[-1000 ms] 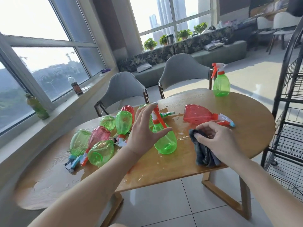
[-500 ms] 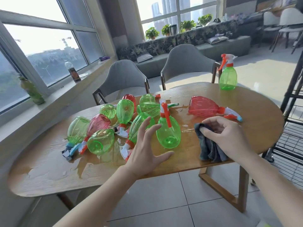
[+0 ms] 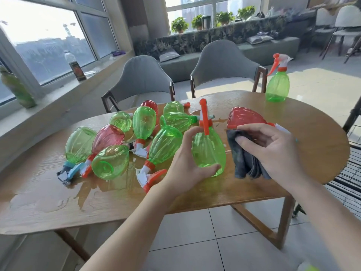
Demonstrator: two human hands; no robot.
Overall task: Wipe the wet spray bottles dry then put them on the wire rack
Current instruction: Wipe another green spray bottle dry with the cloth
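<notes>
Two grey chairs (image 3: 224, 63) behind wet wooden table (image 3: 293, 114); left hand (image 3: 187, 169) fingers grasping green bottle (image 3: 209, 151), right hand (image 3: 273, 151) fingers gripping cloth (image 3: 244, 163).

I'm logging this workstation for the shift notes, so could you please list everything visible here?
Upright bottle: one, green, table front, between the hands.
Lying bottles: a wet heap, mostly green, two reddish, table left; exact count unclear.
Red bottle: one, lying behind the cloth.
Far bottle: one, green, upright at the far right table edge.
Cloth: one, dark grey, table right.
Table: one, wooden, wet on the left.
Chairs: two, grey, behind the table.
Sill bottles: two, window ledge.
Rack: black wire, right edge.
Left hand: grips the upright bottle.
Right hand: holds the cloth.
</notes>
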